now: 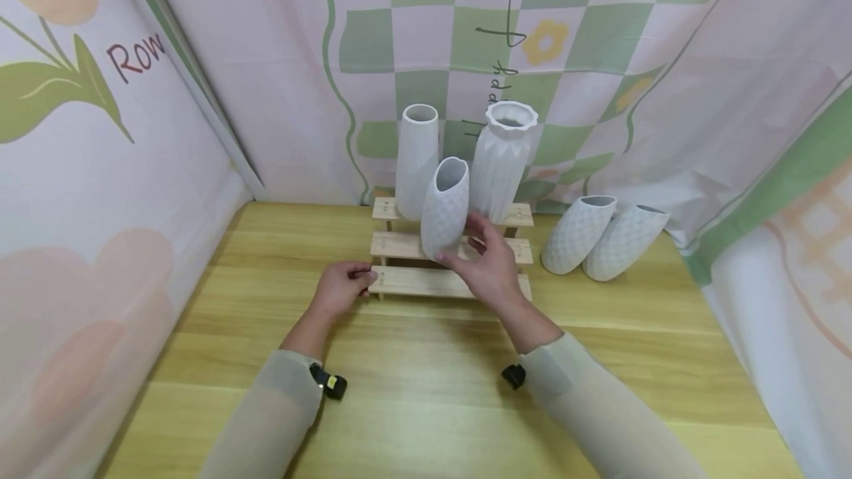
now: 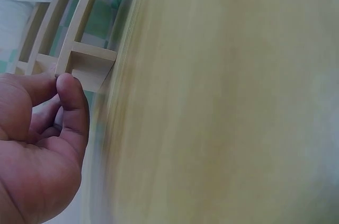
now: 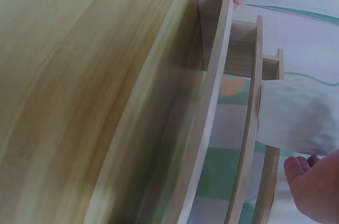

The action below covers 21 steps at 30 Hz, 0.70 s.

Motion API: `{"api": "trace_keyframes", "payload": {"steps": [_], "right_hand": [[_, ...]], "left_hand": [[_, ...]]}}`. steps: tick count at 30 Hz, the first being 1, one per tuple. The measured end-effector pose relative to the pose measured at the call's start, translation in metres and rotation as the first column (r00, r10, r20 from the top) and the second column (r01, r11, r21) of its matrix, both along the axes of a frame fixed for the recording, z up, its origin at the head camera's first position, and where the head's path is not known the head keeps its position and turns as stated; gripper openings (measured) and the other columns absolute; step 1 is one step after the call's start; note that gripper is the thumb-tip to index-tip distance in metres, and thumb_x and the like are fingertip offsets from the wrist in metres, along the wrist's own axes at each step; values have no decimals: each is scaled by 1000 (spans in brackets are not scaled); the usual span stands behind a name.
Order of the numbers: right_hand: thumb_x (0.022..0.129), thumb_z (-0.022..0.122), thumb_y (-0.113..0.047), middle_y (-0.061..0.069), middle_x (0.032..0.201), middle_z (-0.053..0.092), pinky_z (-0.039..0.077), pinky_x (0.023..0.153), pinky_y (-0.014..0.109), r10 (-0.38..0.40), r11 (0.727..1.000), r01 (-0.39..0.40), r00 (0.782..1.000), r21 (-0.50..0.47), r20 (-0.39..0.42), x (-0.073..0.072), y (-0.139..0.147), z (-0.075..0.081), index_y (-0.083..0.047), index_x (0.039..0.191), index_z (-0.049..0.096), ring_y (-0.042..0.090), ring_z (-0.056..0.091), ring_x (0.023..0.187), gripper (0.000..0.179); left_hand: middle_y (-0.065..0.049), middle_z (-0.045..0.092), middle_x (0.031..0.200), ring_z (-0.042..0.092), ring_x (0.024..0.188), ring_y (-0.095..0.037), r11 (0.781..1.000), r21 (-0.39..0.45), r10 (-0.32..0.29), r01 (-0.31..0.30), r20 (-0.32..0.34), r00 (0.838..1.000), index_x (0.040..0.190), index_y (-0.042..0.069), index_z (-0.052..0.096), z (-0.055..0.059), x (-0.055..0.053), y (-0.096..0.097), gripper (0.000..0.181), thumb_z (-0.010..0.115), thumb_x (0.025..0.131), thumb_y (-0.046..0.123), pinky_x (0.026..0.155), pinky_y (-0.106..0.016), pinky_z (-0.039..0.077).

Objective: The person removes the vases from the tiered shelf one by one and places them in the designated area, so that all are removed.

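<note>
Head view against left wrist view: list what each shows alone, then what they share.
Only the head view: paired vases right of the wooden stand, and the printed word "Row".
Only the left wrist view: the palm side of the left hand and the broad face of a support beneath the lowest board.
Both: that hand, fingers pinching the board's end, the tabletop and green checks.

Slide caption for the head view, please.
Right hand holds a textured white vase at a wooden stand; left hand pinches the stand's lowest step.
</note>
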State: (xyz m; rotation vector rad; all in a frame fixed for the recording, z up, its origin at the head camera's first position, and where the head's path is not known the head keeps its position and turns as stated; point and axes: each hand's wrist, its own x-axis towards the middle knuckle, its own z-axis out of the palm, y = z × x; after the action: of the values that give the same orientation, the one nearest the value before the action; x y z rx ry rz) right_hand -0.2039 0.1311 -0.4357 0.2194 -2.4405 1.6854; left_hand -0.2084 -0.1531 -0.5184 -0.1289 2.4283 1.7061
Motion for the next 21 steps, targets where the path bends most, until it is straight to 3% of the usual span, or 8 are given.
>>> {"api": "trace_keyframes", "payload": {"steps": [21], "right_hand": [[78,94,-35,10,146,55,47,112,42,-23,999,22,999,28,33,-10,-13,1,-14,152,46,26,54,133,90]], "left_hand": [[-15,72,115,71,77,-20,1000,15,1,-1,-1,1000,131,-1,67,-2,1,0,37,73,100,19,72,-32,61]]}}
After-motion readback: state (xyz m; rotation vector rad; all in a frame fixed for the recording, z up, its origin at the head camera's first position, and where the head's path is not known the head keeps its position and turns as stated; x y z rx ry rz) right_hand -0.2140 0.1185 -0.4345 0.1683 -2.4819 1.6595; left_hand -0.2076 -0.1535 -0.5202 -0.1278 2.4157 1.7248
